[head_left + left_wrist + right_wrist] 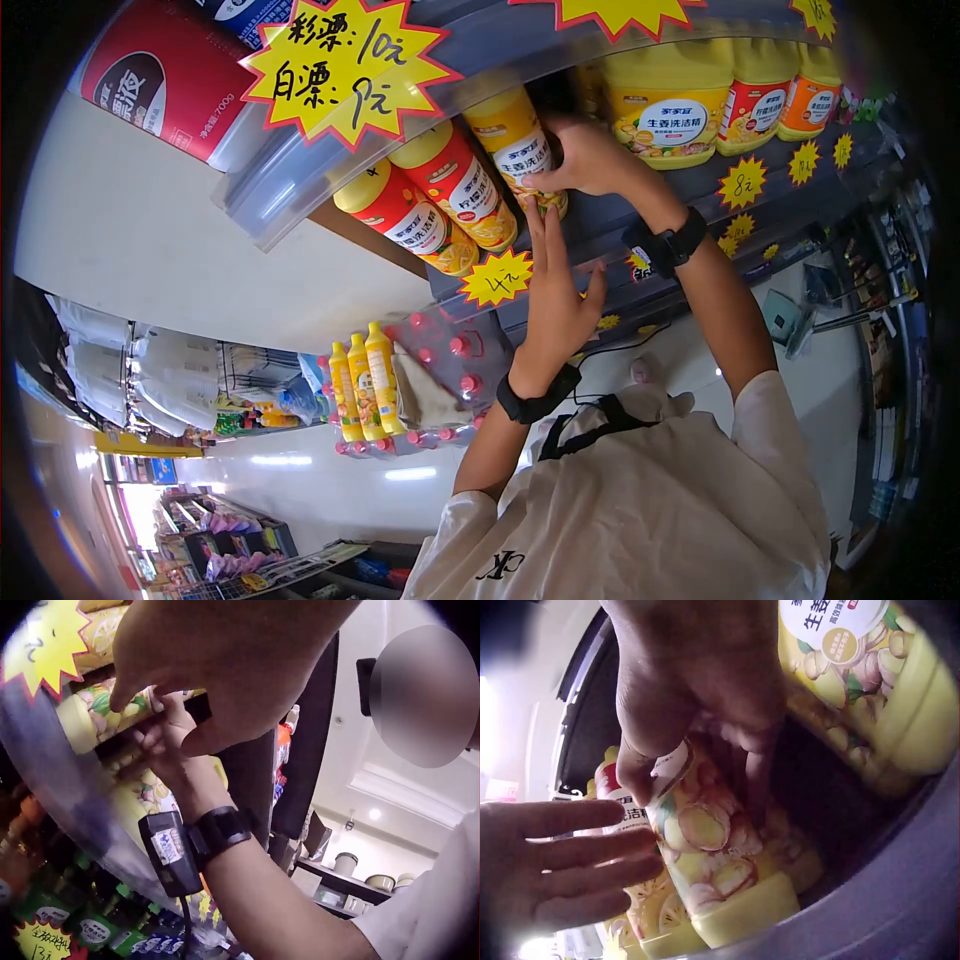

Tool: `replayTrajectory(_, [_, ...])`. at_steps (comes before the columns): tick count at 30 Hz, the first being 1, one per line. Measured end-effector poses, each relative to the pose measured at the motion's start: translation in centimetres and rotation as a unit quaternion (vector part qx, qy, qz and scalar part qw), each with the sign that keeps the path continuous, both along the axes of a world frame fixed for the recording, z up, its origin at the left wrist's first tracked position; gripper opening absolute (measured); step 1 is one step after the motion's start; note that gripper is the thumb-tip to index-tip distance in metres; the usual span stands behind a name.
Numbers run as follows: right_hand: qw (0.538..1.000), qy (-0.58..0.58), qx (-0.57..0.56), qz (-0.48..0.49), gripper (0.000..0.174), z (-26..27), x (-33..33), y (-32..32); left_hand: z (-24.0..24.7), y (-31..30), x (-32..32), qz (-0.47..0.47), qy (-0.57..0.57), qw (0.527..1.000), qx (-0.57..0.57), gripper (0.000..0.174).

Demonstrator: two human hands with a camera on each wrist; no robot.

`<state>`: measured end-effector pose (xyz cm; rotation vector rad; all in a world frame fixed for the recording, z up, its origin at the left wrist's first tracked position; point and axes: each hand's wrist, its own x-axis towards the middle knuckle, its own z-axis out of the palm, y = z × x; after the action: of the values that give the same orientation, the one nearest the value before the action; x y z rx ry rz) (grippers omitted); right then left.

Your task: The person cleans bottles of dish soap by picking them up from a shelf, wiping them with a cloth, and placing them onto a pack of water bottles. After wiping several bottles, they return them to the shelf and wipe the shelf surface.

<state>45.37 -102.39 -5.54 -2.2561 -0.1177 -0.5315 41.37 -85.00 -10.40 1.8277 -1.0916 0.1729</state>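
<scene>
A yellow ginger dish soap bottle (522,145) stands at the front of the shelf. My right hand (597,160) grips it from the side, with the thumb (635,776) across its label and the other fingers behind it. My left hand (562,310) is held low in front with its fingers straight, their tips right at the lower part of the bottle. In the right wrist view the left hand (570,862) reaches in from the left, overlapping the bottles. Beside the gripped bottle stand two red-and-yellow lemon dish soap bottles (462,190).
Larger yellow dish soap jugs (668,105) stand further right on the same shelf (700,190). Star-shaped price tags (497,277) stick out along its edge. Below, several yellow bottles (365,385) and a grey cloth (425,390) lie on wrapped packs of red-capped bottles (465,345).
</scene>
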Motion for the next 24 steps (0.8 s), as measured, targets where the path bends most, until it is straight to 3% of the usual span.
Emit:
replayTrajectory(4, [0.998,-0.041,0.029,0.038,0.06,0.3,-0.9,0.4,-0.4,-0.1,-0.1,0.01,0.01,1.0,0.01,0.071])
replayTrajectory(7, [0.999,0.052,0.018,0.002,0.059,-1.0,-0.9,0.4,-1.0,-0.2,-0.2,0.008,0.009,1.0,0.0,0.07])
replayTrajectory(13, [0.998,0.005,0.02,-0.06,0.056,-3.8,-1.6,2.1,-1.8,-0.2,-0.1,0.05,-0.02,0.999,-0.01,0.056])
replayTrajectory(16, [0.989,0.009,0.001,-0.145,0.045,-4.5,-2.1,3.8,-1.9,0.1,-0.2,0.077,-0.007,0.997,-0.023,0.042])
replayTrajectory(20, [0.975,0.048,-0.01,-0.215,0.055,-4.6,-1.9,4.9,-1.4,0.9,-1.1,0.096,-0.024,0.994,-0.034,0.03])
replayTrajectory(24, [0.976,0.03,0.005,-0.215,0.054,-4.8,-1.1,5.0,-1.7,2.1,-2.4,0.053,0.01,0.997,-0.055,0.026])
